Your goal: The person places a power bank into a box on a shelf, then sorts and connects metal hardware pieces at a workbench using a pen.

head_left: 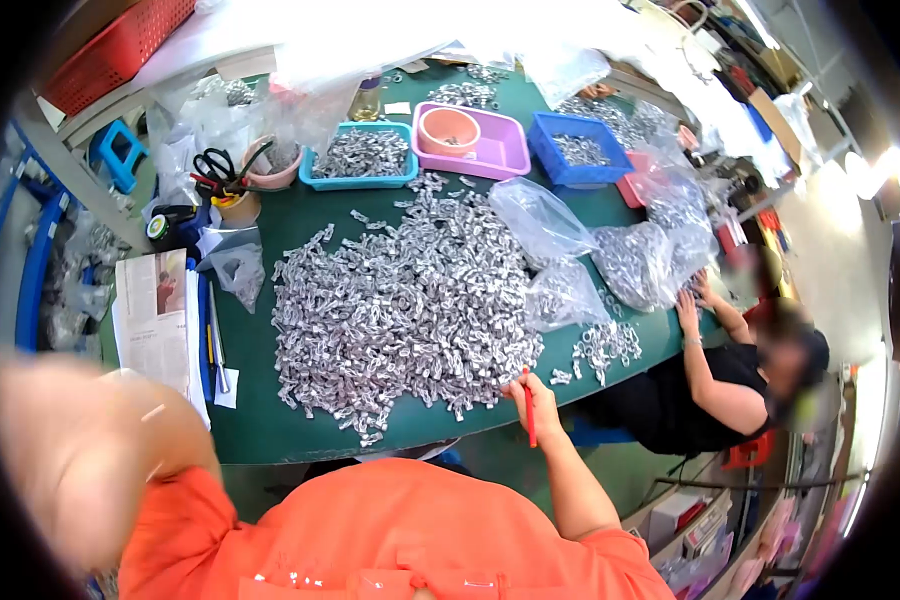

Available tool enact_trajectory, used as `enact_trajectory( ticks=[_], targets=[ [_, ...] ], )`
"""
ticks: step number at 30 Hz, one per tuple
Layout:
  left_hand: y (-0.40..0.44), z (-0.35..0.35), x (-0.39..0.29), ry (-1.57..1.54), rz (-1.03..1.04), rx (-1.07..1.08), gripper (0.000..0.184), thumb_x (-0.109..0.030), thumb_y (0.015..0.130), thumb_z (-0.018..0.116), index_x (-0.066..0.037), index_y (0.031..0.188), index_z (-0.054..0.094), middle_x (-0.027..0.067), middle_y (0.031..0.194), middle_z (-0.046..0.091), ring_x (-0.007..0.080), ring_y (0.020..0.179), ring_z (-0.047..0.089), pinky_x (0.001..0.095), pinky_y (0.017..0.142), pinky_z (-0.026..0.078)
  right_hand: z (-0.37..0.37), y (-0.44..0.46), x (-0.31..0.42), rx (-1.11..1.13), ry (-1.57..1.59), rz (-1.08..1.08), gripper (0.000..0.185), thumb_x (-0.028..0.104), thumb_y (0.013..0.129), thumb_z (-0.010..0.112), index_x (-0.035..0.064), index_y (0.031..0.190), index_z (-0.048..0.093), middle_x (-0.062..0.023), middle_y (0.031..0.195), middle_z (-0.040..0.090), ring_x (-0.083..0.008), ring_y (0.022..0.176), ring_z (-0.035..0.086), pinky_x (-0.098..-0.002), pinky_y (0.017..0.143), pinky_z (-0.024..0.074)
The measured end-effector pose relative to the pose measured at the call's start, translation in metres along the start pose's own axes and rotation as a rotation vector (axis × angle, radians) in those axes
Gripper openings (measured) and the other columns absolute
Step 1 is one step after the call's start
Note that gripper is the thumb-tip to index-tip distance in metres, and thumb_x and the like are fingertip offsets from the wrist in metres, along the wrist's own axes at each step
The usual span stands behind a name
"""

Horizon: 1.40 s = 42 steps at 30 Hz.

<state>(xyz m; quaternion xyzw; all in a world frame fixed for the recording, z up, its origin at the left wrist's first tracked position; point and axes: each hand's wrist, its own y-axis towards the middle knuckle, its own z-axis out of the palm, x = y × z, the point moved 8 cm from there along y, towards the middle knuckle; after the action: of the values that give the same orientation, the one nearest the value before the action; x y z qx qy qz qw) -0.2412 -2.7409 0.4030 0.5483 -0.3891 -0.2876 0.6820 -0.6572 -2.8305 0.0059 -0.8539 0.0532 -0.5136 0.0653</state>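
Far left: your left hand [65,450] is a blur close to the camera, beside the worktop's [240,420] near-left corner; whether it is clenched or released, you cannot tell. Along the left edge lie a printed sheet [157,325] and pens [213,335]. Beyond them, a holder [238,208] carries black-handled scissors [213,165].

Centre: small shiny metal parts [400,300] form a broad, uneven heap from near the far-edge containers almost to the near edge. Along the far edge, left to right, you have a teal basket [358,181] filled with similar pieces, a pink tray [505,150] bearing an orange bowl [448,150], and a blue bin [582,176], partly filled.

Right of centre: your right hand [532,408] is at the near edge, by the heap's near-right corner. Its fingers are closed around a slim red tool [529,415], held roughly upright in your view, fingertips at the outermost parts. Clear bags [542,215] lie along the heap's right side; a scatter of loose pieces [607,345] sits just right of your hand.

Far right: a co-worker in black [705,395] has both hands at the worktop, beside a filled bag [632,262].
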Motion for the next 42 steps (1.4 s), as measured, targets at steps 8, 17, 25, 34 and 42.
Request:
enact_trajectory(
  ticks=[8, 17, 25, 34, 42],
  targets=[
    [-0.384, 0.128, 0.039, 0.327, -1.000, 1.260, 0.059, -0.040, 0.081, 0.060, -0.011, 0.129, 0.046, 0.0198, 0.136, 0.039, 0.0403, 0.128, 0.031, 0.0538, 0.104, 0.022, 0.025, 0.052, 0.090, -0.070, -0.045, -0.313, 0.007, 0.009, 0.087, 0.059, 0.0017, 0.089, 0.058, -0.0088, 0.076, 0.065, -0.0124, 0.068, 0.061, -0.0260, 0.063, 0.0486],
    [-0.405, 0.121, 0.025, 0.270, -0.983, 1.165, 0.049, -0.037, 0.079, 0.061, -0.010, 0.119, 0.055, 0.0226, 0.132, 0.041, 0.0392, 0.124, 0.035, 0.0515, 0.102, 0.023, 0.072, 0.173, 0.148, -0.025, -0.209, -0.642, 0.021, 0.010, 0.082, 0.061, 0.0032, 0.101, 0.054, -0.0187, 0.099, 0.062, -0.0365, 0.092, 0.059, -0.0406, 0.079, 0.0484],
    [-0.406, 0.123, 0.027, 0.303, -1.010, 1.180, 0.048, -0.037, 0.074, 0.067, -0.012, 0.114, 0.058, 0.0186, 0.133, 0.043, 0.0359, 0.125, 0.037, 0.0521, 0.101, 0.026, 0.035, 0.319, 0.119, -0.045, -1.033, -0.900, 0.024, 0.009, 0.078, 0.056, 0.0078, 0.102, 0.053, -0.0181, 0.108, 0.060, -0.0335, 0.111, 0.052, -0.0466, 0.099, 0.0336],
    [-0.410, 0.126, 0.028, 0.307, -1.024, 1.236, 0.049, -0.036, 0.073, 0.066, -0.009, 0.112, 0.058, 0.0194, 0.134, 0.042, 0.0376, 0.123, 0.038, 0.0518, 0.101, 0.025, -0.184, 0.369, -0.107, -0.148, -0.617, -0.150, 0.010, 0.003, 0.073, 0.056, 0.0050, 0.080, 0.050, -0.0147, 0.068, 0.058, -0.0311, 0.065, 0.060, -0.0380, 0.059, 0.0468],
    [-0.409, 0.129, 0.027, 0.290, -0.999, 1.247, 0.049, -0.035, 0.074, 0.064, -0.009, 0.115, 0.055, 0.0198, 0.135, 0.041, 0.0379, 0.123, 0.039, 0.0520, 0.101, 0.026, -0.159, 0.338, -0.014, -0.248, -0.193, -0.121, 0.049, 0.046, 0.082, 0.064, 0.0005, 0.089, 0.049, -0.0083, 0.074, 0.057, -0.0193, 0.070, 0.055, -0.0318, 0.065, 0.0459]
  ],
)
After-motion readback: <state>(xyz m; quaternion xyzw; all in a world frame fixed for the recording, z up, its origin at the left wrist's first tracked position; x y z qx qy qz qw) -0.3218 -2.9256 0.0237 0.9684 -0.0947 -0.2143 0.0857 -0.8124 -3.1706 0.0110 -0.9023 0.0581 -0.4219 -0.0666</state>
